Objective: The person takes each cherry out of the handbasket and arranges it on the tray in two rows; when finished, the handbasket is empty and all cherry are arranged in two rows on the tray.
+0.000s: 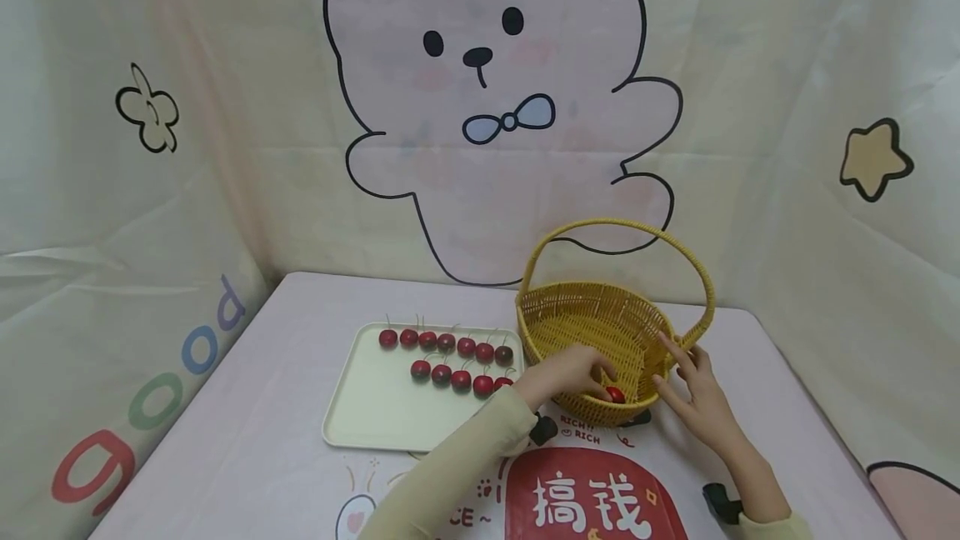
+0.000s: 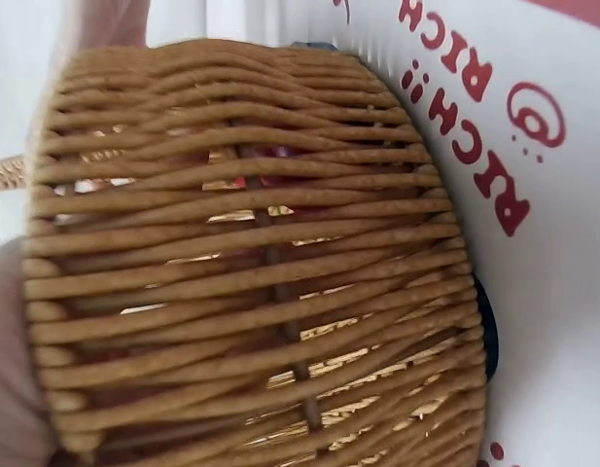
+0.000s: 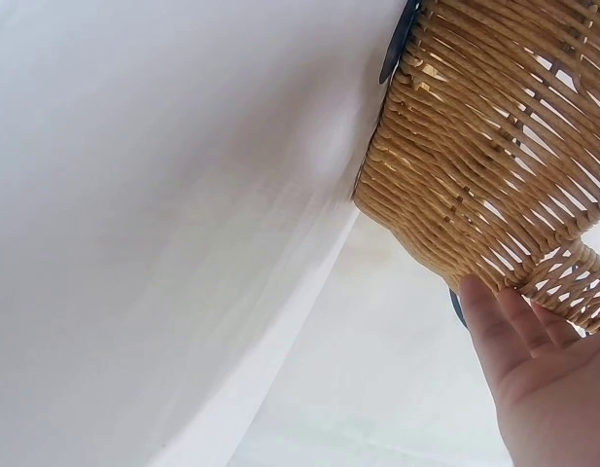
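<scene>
A yellow-brown woven basket [image 1: 585, 323] with a tall arched handle stands at the back right of the table. My left hand [image 1: 573, 373] reaches over its front rim and pinches a red cherry [image 1: 616, 395] low inside. The left wrist view shows the weave from outside, with red showing through the gaps. At the basket's right rim, by the foot of the handle, my right hand [image 1: 697, 398] grips the edge, thumb on the inner side. In the right wrist view its fingers [image 3: 494, 326] lie against the outer weave.
Left of the basket lies a cream tray [image 1: 360, 419] bearing two rows of cherries [image 1: 441, 375], several in each; the left sleeve overlaps its right corner. Printed cloth covers the table, with a red design [image 1: 592, 494] at the front. Fabric walls stand behind and at both sides.
</scene>
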Motion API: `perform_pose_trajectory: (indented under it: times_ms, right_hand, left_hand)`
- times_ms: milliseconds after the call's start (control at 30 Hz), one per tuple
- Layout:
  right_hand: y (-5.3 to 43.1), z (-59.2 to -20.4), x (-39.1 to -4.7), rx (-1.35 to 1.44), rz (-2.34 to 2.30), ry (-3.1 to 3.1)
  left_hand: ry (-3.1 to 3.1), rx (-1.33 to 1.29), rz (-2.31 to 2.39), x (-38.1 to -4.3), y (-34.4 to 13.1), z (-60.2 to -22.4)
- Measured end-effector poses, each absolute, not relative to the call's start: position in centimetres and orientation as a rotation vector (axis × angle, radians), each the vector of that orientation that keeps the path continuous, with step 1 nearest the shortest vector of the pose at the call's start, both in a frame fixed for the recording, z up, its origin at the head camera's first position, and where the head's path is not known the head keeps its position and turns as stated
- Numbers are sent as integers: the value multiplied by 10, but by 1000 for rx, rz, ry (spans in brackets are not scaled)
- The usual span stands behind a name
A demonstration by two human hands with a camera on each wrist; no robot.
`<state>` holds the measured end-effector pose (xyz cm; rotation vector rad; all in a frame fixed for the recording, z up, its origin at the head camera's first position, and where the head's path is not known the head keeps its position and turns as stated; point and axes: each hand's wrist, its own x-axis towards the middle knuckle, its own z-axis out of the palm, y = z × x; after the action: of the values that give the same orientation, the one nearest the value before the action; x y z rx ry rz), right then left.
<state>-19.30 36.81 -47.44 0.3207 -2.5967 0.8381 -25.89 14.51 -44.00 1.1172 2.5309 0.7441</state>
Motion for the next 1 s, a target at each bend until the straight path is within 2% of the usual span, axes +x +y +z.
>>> perform_pose_trajectory:
  times_ms: [1000]
  right_hand:
    - [368,-475,-193,318,834,-2595]
  left_hand:
    - [2547,1143,611,-267,164,-451]
